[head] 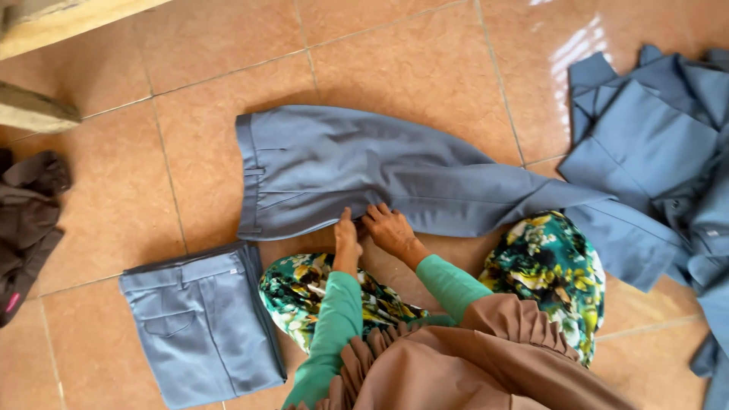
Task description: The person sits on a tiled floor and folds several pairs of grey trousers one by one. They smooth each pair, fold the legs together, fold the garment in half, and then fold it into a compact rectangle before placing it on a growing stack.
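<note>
Near the bottom centre of the frame, kneeling on the tile floor (99,228): green sleeves, brown shawl, floral-print knees. Just above them, left hand (347,237) and right hand (389,230) side by side, nearly touching, both pressed flat with fingers spread on the lower edge of the grey trousers (364,178). Not clamped on cloth; palms down, smoothing rather than gripping, as far as can be told.

Trousers laid out lengthwise across the middle of the frame, waistband toward the left, legs running right and passing behind the right knee toward the lower right. Judged to be at the flattening stage of a fold: legs stacked one on the other, seam edge being lined up under the fingers. Next move likely calls for a pinch of the hem end at the right and a carry over toward the waistband, with the crease kept straight.

In the way: the right knee resting over part of the leg end, so probably a shift of the knee or a tug of the cloth needed first.

Lower left, close by: folded trousers (201,326) of the same grey, already in a neat rectangle, pocket up. Far left edge: dark brown garment (26,220) in a crumpled heap. Right edge, upper to lower: pile of blue-grey clothes (661,144), unfolded, overlapping the trouser leg end. Upper left corner: pale wooden edge (61,23), partly seen.
</note>
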